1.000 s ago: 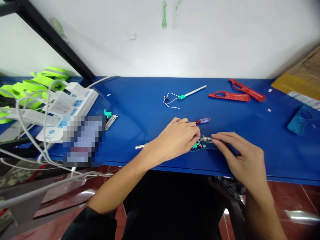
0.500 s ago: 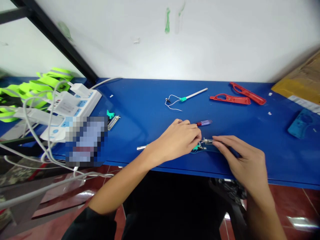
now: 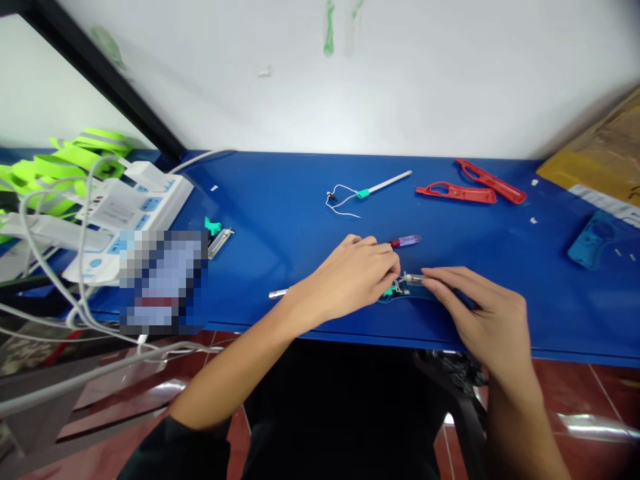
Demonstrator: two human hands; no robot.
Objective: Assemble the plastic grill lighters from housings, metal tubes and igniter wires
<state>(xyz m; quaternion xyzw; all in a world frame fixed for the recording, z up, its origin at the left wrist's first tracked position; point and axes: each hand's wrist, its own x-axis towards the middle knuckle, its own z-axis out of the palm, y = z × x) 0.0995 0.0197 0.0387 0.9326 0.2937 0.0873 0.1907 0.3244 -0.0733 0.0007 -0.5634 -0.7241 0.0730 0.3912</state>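
My right hand [image 3: 487,310] pinches the end of a small clear, cylinder-like part [image 3: 413,280] between thumb and fingertips. White wires [image 3: 398,285] run from this part toward my left hand [image 3: 363,270], whose fingers are curled closed right beside it. What those fingers grip is hidden behind the hand. Just below them, a green plastic piece [image 3: 388,292] shows over a translucent blue casing [image 3: 411,299], mostly covered by my hands. A silver rod [image 3: 278,293] sticks out left of my left wrist. Beyond my left fingers lies a screwdriver with a red and purple handle [image 3: 406,241].
Farther back lie a white rod [image 3: 390,181] with wires and two red casing halves [image 3: 457,193]. At right are a blue casing [image 3: 593,241] and a cardboard box [image 3: 600,147]. A pixelated phone [image 3: 165,280], cabled power strip [image 3: 170,207] and small clear part [image 3: 220,244] occupy the left.
The whole view has shifted slightly, so everything appears a little further left and up. Both hands keep nearly the same place and hold over the table.
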